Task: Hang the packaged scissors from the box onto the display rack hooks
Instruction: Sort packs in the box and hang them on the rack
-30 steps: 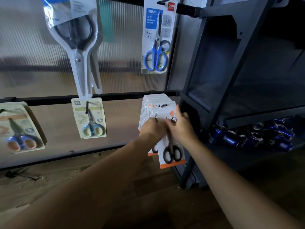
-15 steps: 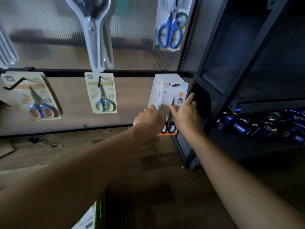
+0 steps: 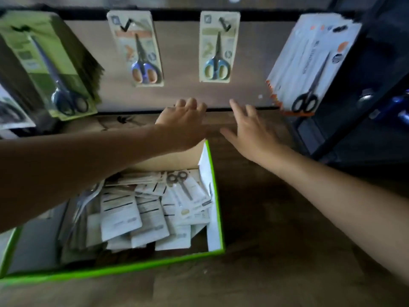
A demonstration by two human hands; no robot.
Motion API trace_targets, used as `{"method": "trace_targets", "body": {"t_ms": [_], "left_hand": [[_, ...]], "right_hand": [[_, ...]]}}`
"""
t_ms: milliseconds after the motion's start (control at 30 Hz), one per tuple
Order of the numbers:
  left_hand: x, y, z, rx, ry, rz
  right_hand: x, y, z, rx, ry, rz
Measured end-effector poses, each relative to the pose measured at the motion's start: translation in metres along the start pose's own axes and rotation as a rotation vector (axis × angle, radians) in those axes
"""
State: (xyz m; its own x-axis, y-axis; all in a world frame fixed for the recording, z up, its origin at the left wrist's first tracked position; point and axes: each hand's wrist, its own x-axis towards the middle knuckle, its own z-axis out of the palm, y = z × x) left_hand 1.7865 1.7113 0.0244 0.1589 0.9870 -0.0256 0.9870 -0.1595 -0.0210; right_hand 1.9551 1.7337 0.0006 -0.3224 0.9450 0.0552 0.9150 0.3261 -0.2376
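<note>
Both hands empty: left hand (image 3: 183, 120) loosely curled, right hand (image 3: 250, 131) fingers spread, both mid-frame above the far end of the green-rimmed cardboard box (image 3: 218, 218). White carded scissors packs (image 3: 183, 189) lie in a loose heap inside the box, lower centre. We judge them light, with bendy card, a slick plastic front and the weight at the handles. We'd pinch the card's top edge beside the hang hole, leaving it free for a black wire hook (image 3: 223, 24), upper centre.
</note>
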Motion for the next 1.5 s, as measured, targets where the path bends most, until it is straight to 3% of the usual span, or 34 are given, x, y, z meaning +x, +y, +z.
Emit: {"method": "trace_targets", "body": {"t_ms": [133, 233, 333, 400, 433, 500, 600, 700, 833, 900, 1100, 1300, 1400, 1500], "left_hand": [[-0.034, -0.039, 0.028, -0.038, -0.063, -0.038], [-0.055, -0.062, 0.052, -0.057, -0.123, -0.027], [-0.069, -0.079, 0.077, -0.099, -0.23, -0.044], [-0.076, -0.084, 0.091, -0.147, -0.313, -0.051], [-0.078, -0.086, 0.098, -0.154, -0.342, -0.035], [-0.081, -0.088, 0.108, -0.158, -0.375, 0.014], [-0.082, -0.097, 0.113, -0.183, -0.396, 0.078], [-0.093, -0.109, 0.114, -0.162, -0.52, 0.165], [-0.127, -0.106, 0.133, -0.007, -0.78, 0.154], [-0.147, -0.094, 0.147, 0.076, -0.814, 0.191], [-0.162, -0.086, 0.169, 0.365, -0.635, 0.44], [-0.134, -0.099, 0.142, 0.074, -0.436, 0.333], [-0.122, -0.113, 0.13, 0.073, -0.255, 0.404], [-0.108, -0.134, 0.117, 0.001, -0.166, 0.393]], "right_hand": [[-0.011, -0.044, 0.037, -0.159, -0.046, -0.235], [-0.02, -0.064, 0.072, -0.193, -0.193, -0.325], [-0.03, -0.078, 0.103, -0.301, -0.512, -0.365], [-0.038, -0.082, 0.12, -0.469, -0.795, -0.406], [-0.042, -0.082, 0.128, -0.578, -0.86, -0.447], [-0.045, -0.079, 0.14, -0.683, -0.842, -0.514], [-0.038, -0.081, 0.136, -0.482, -0.822, -0.499], [-0.032, -0.091, 0.121, -0.367, -0.759, -0.475], [-0.035, -0.1, 0.123, -0.504, -0.665, -0.535], [-0.04, -0.098, 0.131, -0.604, -0.697, -0.604], [-0.05, -0.09, 0.149, -0.64, -0.657, -0.623], [-0.034, -0.079, 0.13, -0.55, -0.72, -0.568], [-0.03, -0.086, 0.12, -0.34, -0.702, -0.621], [-0.026, -0.096, 0.12, -0.089, -0.561, -0.596]]}}
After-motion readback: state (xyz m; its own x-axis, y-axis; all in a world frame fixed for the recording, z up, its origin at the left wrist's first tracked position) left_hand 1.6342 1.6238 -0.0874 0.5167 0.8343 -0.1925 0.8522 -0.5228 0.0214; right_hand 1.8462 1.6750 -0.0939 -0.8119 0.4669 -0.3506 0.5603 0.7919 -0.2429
